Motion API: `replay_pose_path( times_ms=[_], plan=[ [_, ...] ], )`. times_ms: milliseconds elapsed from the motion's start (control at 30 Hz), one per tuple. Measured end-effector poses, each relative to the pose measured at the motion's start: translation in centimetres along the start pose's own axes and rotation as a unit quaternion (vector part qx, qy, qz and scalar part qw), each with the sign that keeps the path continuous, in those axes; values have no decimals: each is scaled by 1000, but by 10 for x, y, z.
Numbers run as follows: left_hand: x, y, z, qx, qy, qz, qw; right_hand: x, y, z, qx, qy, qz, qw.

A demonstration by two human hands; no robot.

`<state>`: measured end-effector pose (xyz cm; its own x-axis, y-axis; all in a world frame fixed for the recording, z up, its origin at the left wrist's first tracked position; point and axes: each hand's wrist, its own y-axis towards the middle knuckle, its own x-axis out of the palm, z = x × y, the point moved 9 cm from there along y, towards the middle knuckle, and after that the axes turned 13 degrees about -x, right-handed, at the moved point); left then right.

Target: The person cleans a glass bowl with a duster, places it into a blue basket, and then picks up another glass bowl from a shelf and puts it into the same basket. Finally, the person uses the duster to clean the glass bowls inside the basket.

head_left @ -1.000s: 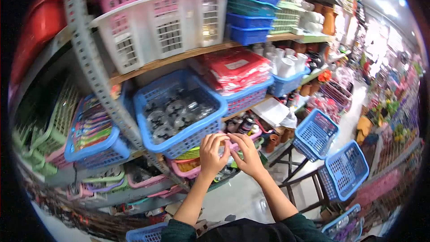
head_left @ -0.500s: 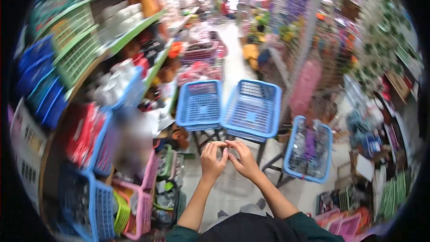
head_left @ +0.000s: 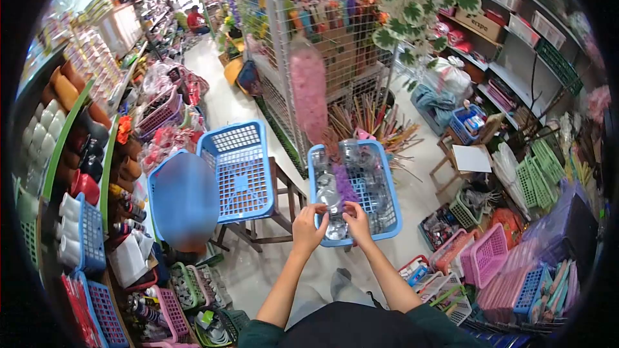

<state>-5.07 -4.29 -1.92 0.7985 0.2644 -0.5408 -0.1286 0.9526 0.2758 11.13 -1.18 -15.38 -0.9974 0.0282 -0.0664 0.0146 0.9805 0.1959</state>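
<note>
My left hand [head_left: 309, 227] is over the front left of a blue basket [head_left: 391, 187], its fingers bent and its thumb apart from them. Beside it, my right hand [head_left: 358, 224] hovers at the basket's front rim with fingers loosely curled and apart. A clear jar [head_left: 335, 227] shows between the two hands, close to the fingertips. Behind it stands another clear jar [head_left: 327, 197], and more clear ones line the basket's right side. A purple bundle [head_left: 345, 183] lies down the middle, next to my right fingertips.
To the left, a blue basket [head_left: 265, 174] rests on a dark stand [head_left: 284, 187], with another beside it partly blurred. A pink bundle [head_left: 307, 87] hangs on a wire rack [head_left: 274, 26]. Thin sticks [head_left: 393, 122] fan out behind. A pink basket [head_left: 493, 251] sits at the right.
My view has swung right, so the jar-filled basket is now in front of me. My hands, fingertips together before, have parted and are over that basket's front.
</note>
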Motion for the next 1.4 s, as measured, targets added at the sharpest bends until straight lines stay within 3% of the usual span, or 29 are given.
replay_pose_path(
  times_ms=[67,100,167,233,300,367,433,467,500,567,600,700,900,967,1100,1167,1233,1267,1300,1367,1400],
  plan=[
    [23,5,-10,-24,-3,-16,1000,-31,1,45,33,-9,89,995],
    [32,7,-17,-47,-5,-23,999,-37,2,60,39,-11,94,995],
    [48,11,-34,-78,13,-44,996,-49,2,82,67,-145,84,984],
    [73,11,-56,-89,32,-119,988,-45,2,94,116,-98,77,985],
    [98,6,-74,-112,48,-182,976,-28,-10,123,255,49,57,964],
    [122,-1,-91,-133,64,-246,958,-27,-12,132,278,101,65,953],
    [146,-9,-100,-84,118,-288,947,-20,-18,121,366,175,12,914],
    [161,-14,-111,-90,138,-336,927,-25,-13,133,312,132,4,941],
    [168,-15,-112,-94,136,-340,926,-30,-18,134,318,130,5,939],
    [181,-14,-99,-31,115,-332,936,-71,-2,109,154,-140,50,977],
    [202,-20,-113,-43,121,-381,916,-85,-4,100,172,-209,40,962],
    [227,-23,-105,20,114,-368,923,-116,-9,56,211,-300,21,930],
    [283,-35,-117,71,117,-389,911,-178,-47,32,168,-335,80,924],
    [289,-37,-125,22,221,-430,875,-199,-63,27,175,-330,93,923],
    [269,-28,-116,10,198,-390,899,-238,-83,8,143,-358,111,916],
    [246,-14,-114,-56,110,-352,928,-255,-87,-31,150,-426,124,883],
    [224,0,-102,-70,108,-346,929,-276,-93,-38,169,-462,111,863],
    [208,10,-96,-142,0,-338,930,-282,-93,-49,76,-483,124,863],
    [195,17,-95,-211,-109,-323,916,-284,-89,-63,111,-491,103,858],
    [185,34,-90,-157,-177,-272,933,-296,-87,-75,41,-489,105,865],
    [182,41,-87,-224,-367,-281,858,-297,-84,-89,20,-461,118,879]
  ],
)
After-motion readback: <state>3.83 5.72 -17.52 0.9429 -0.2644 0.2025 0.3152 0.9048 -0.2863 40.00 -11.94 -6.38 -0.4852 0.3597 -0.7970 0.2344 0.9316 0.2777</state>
